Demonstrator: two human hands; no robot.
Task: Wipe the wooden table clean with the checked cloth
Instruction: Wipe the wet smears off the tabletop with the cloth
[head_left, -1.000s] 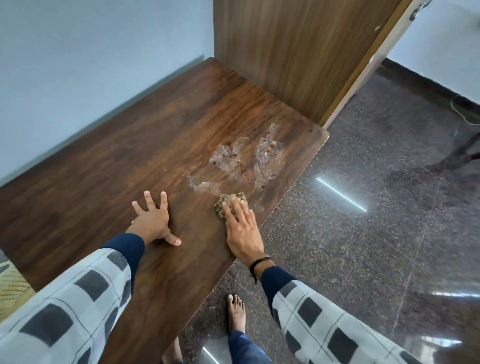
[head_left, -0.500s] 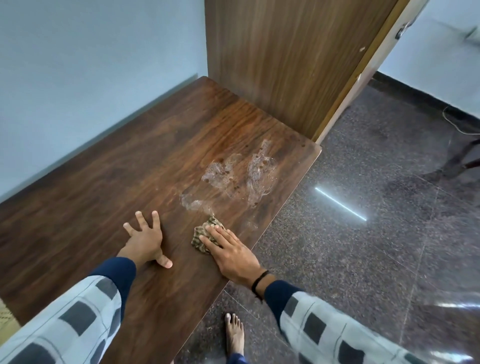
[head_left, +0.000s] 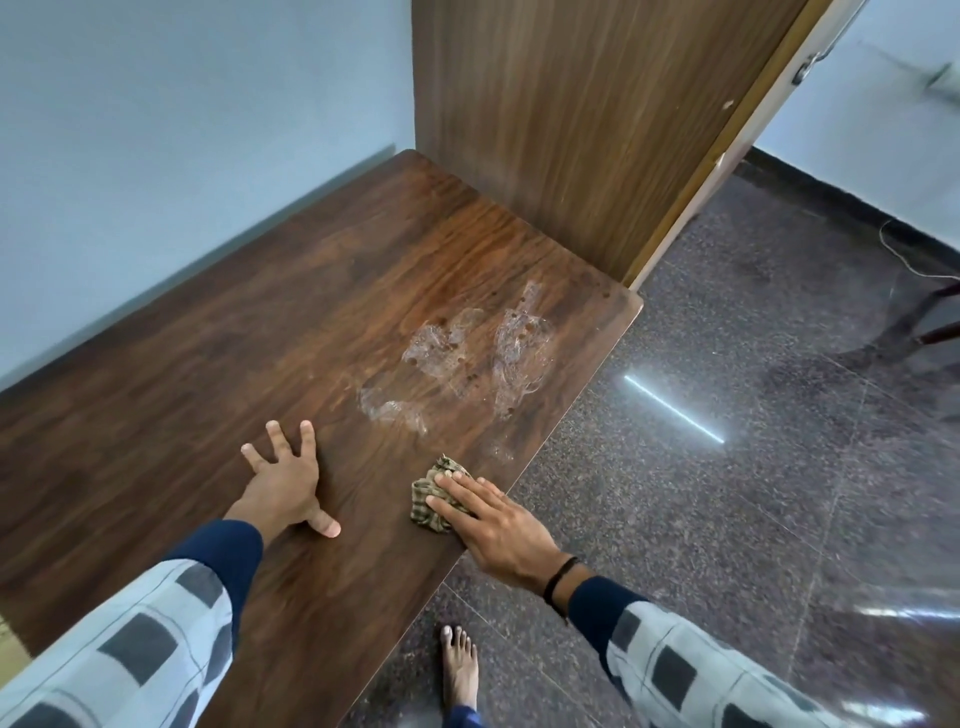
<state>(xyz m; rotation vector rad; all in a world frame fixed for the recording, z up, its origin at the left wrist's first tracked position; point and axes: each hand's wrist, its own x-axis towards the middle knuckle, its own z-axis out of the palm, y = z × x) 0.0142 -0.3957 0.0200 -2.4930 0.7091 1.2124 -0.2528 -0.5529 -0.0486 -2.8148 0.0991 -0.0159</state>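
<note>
The dark wooden table (head_left: 171, 374) runs along the wall on the left. A wet smear with small dark specks (head_left: 467, 364) lies near its right edge. The checked cloth (head_left: 431, 501), crumpled and olive-brown, sits on the table close to that edge, nearer me than the smear. My right hand (head_left: 493, 519) presses flat on the cloth with straight fingers, covering its right part. My left hand (head_left: 285, 483) rests flat on the bare wood with fingers spread, to the left of the cloth.
A tall wooden panel (head_left: 571, 130) stands at the table's far end. A pale blue wall (head_left: 156, 130) borders the left side. Dark speckled floor (head_left: 727, 519) lies to the right, and my bare foot (head_left: 460, 670) stands by the table's edge.
My right hand has dragged the cloth back toward me and to the right edge, away from the smear. The left hand stays planted on the wood.
</note>
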